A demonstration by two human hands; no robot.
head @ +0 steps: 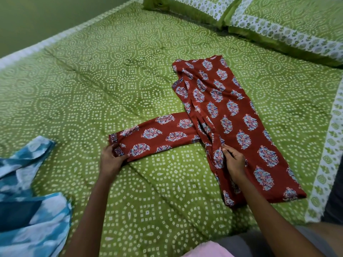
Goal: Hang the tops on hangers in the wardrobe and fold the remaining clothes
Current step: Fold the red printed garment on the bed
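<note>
A red printed garment [232, 115] with blue flower motifs lies folded lengthwise on the green bedspread [111, 80]. One sleeve [156, 137] sticks out to the left across the bed. My left hand [111, 160] pinches the cuff end of that sleeve. My right hand [233, 160] presses with straight fingers on the garment's left edge near the shoulder.
A blue and white tie-dye garment [27, 191] lies at the bed's near left. Two green pillows [269, 19] with white borders sit at the head of the bed, far right. Something pink [206, 250] shows at the bottom edge.
</note>
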